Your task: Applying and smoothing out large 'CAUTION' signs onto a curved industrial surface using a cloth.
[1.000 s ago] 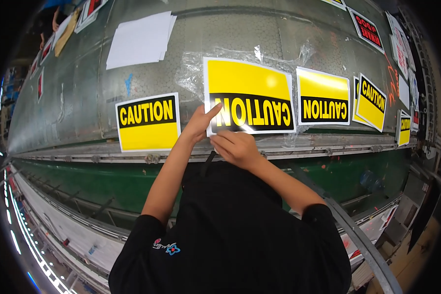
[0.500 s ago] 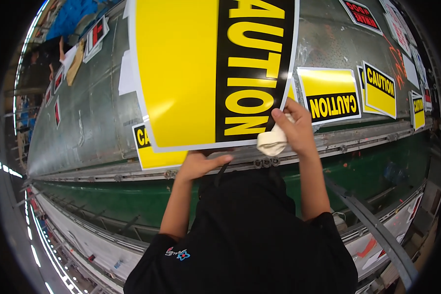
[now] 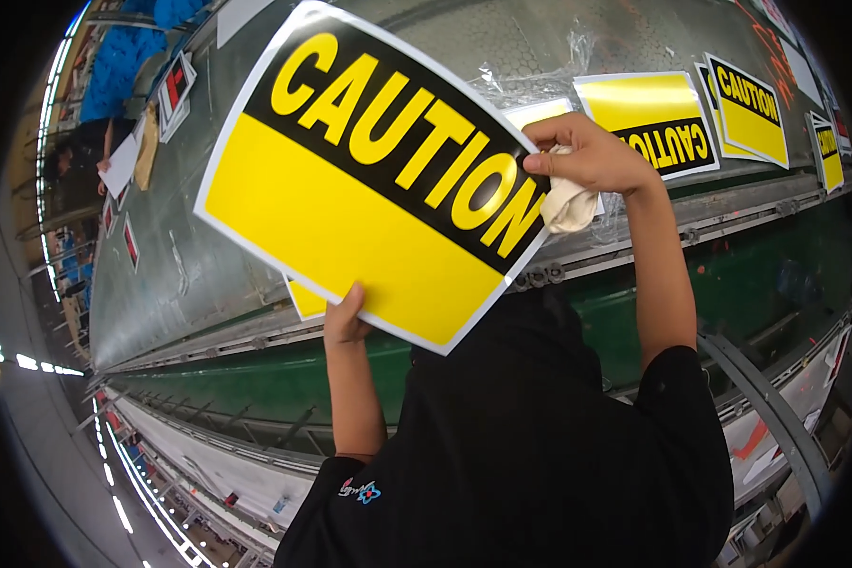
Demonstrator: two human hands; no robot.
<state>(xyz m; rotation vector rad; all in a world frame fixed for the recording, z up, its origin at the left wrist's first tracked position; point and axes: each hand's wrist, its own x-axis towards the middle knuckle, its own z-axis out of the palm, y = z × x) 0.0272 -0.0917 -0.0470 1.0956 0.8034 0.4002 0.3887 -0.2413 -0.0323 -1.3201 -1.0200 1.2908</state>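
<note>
I hold a large yellow sign (image 3: 350,246) with a black lettered band and white border, tilted in the air above the metal work surface. My left hand (image 3: 347,317) is closed on its bottom edge, thumb over the front and fingers hidden behind. At its right edge, my right hand (image 3: 596,161) grips the sign together with a crumpled cream cloth (image 3: 568,208). Behind my right hand, another yellow-and-black sign (image 3: 648,95) lies on the metal surface (image 3: 180,284), partly hidden by that hand.
More yellow signs (image 3: 757,133) overlap at the right. Crumpled clear plastic (image 3: 497,80) lies behind my sign. Red-and-white signs (image 3: 175,90) and tan card (image 3: 148,147) are far left, near another person's hand (image 3: 104,166). A metal rail (image 3: 776,407) runs past my right arm.
The large sign has been lifted off the surface and turned over to a slanted, upright-reading position. My right hand has risen, and the cream cloth now shows in it.
</note>
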